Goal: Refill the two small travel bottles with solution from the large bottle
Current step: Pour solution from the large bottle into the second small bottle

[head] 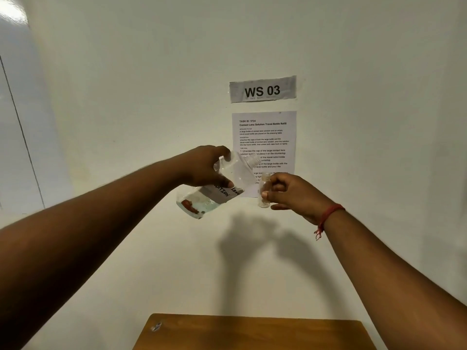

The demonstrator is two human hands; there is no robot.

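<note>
In front of the pale wall, well above the brown wooden bench (255, 332), both hands work in mid-air. Left hand (207, 165) grips the large clear plastic bottle (219, 183) round its upper body, fingers curled over the shoulder, thumb on the white handwritten label (225, 192); bottle is uncapped, tilted with the threaded neck up and to the right, little liquid pooled in the low base corner. Right hand (293, 193) pinches the small clear travel bottle (264, 190) upright, mouth just below and beside the large bottle's neck; only one small bottle in view, its fill level too hard to judge. Pour looks not yet started: liquid sits far from the neck. To do it well, bring the neck right over the small mouth, tip the base up slowly, keep the small bottle vertical and steady; narrow mouth means spill risk if tipped fast. Writing: bottle label partly reads "UTION" and "LEN". Grey wall sign (262, 89) reads "WS 03". White instruction sheet (264, 137) reads "TASK ID: 3724, Contact Lens Solution Travel Bottle Refill". Red thread bracelet (331, 213) on right wrist.
</note>
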